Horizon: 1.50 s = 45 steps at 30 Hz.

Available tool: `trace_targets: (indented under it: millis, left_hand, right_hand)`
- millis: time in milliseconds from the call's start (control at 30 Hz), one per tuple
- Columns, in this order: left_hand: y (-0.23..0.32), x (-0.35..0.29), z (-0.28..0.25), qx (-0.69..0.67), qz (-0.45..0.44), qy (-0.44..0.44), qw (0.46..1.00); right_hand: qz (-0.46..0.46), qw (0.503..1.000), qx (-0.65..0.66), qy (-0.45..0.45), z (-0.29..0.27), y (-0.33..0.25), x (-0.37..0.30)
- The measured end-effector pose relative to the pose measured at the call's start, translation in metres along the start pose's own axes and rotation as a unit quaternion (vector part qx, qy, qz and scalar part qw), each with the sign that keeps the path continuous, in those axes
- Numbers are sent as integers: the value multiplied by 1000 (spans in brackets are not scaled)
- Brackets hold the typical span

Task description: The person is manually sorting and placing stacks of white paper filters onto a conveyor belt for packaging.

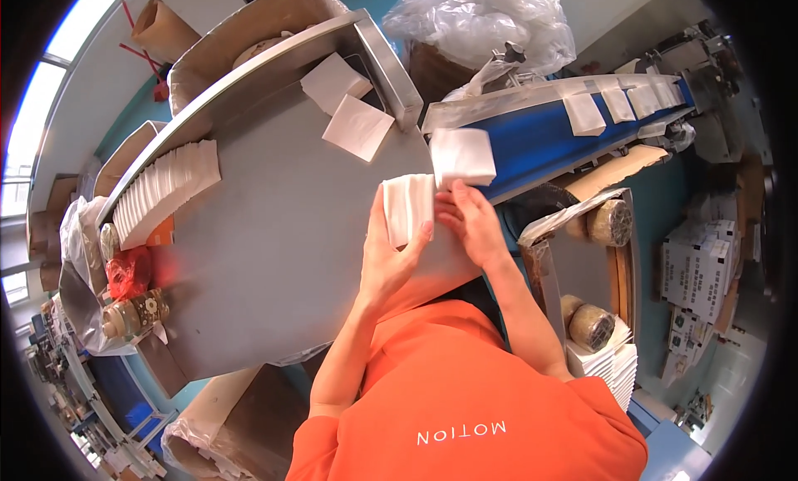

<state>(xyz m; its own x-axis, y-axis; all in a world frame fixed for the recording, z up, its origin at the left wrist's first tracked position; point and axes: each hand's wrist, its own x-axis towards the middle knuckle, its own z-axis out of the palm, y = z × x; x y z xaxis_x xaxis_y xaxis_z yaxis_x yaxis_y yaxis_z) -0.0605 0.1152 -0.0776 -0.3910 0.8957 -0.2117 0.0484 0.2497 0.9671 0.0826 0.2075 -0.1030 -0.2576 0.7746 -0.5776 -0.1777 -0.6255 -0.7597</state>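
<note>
My left hand [389,261] is closed around a stack of white paper napkins [408,207], thumb on the right side and fingers along the left, above the grey metal table. Beside it, my right hand [472,219] has its fingers apart and slightly bent. Its fingertips reach the lower edge of a white folded napkin [462,154] at the near end of the blue conveyor belt [524,152]; whether they press on it I cannot tell. More folded napkins [584,113] lie spaced along the belt.
Two loose napkins [358,128] lie on the grey table [274,256]; a long row of napkins [169,190] stands at its left rim. Near that corner are a red plastic bundle [129,273] and a tape roll [137,313]. Tape rolls [609,223] sit right, above stacked napkins [611,365].
</note>
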Motion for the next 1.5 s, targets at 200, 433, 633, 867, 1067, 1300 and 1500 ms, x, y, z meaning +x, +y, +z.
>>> trace_targets:
  millis: [200,433,633,867,1067,1300,1500]
  left_hand:
    - [0,8,7,-71,-15,-22,997]
    - [-5,13,0,-6,34,93,995]
    - [-44,37,12,382,317,-41,867]
    - [-15,81,77,535,299,28,790]
    - [85,18,225,300,499,-233,779]
    - [98,26,333,366,334,-277,823]
    - [88,-45,356,297,385,-391,782]
  right_hand:
    - [-17,987,-118,-108,30,7,1]
    - [-78,995,-42,-50,5,9,12]
    - [-136,972,-13,190,-16,-1,4]
    - [-218,947,-219,-83,-61,-38,-150]
    - [-390,649,-615,222,-282,-103,-208]
    - [-171,648,-729,141,-377,-55,-251]
    - [-303,651,-626,304,-392,-34,-324]
